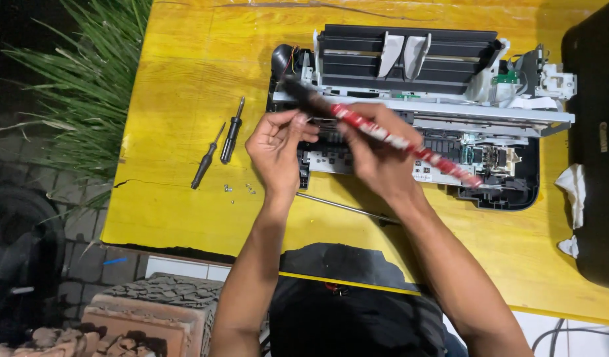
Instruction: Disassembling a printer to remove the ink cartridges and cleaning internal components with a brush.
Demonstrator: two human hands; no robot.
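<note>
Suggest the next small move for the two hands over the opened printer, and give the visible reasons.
Probably lower the screwdriver tip toward the printer mechanism. The right hand holds its red-and-white handle slanted above the exposed parts, the left hand hovers beside the tip, and loose screws already lie on the yellow table.

Yellow wooden table, green leafy plant at left, stacked bricks below, dark surroundings
</note>
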